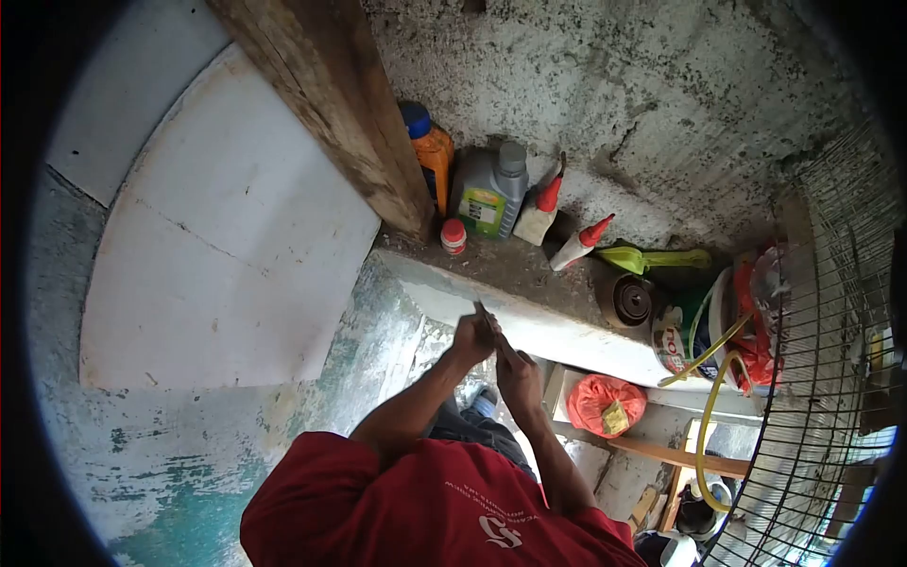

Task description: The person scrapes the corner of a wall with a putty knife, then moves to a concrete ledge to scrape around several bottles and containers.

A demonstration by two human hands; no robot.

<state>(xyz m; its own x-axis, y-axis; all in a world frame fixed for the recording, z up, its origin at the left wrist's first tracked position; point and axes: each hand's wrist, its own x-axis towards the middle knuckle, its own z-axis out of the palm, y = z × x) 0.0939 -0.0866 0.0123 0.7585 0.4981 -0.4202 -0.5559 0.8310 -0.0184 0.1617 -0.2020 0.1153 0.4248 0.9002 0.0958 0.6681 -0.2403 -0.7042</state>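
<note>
My left hand (473, 338) and my right hand (521, 380) are close together in front of the ledge (529, 300). Both have their fingers closed round a thin, dark, stick-like tool (498, 335) that ends in a narrow tip. What kind of tool it is cannot be made out. On the ledge above my hands stand a small red-capped jar (453, 237), a grey bottle (488, 194) with a green label and an orange bottle (432, 161) with a blue cap. Two white bottles with red nozzles (537, 214) (578, 245) lean to their right.
A wooden post (331, 104) rises beside the bottles, with a white panel (222, 236) to its left. Rightward are a brown roll (631, 299), a green scoop (633, 259), a yellow hose (707, 425) and a wire grille (812, 359). Below lies a red bag (595, 397).
</note>
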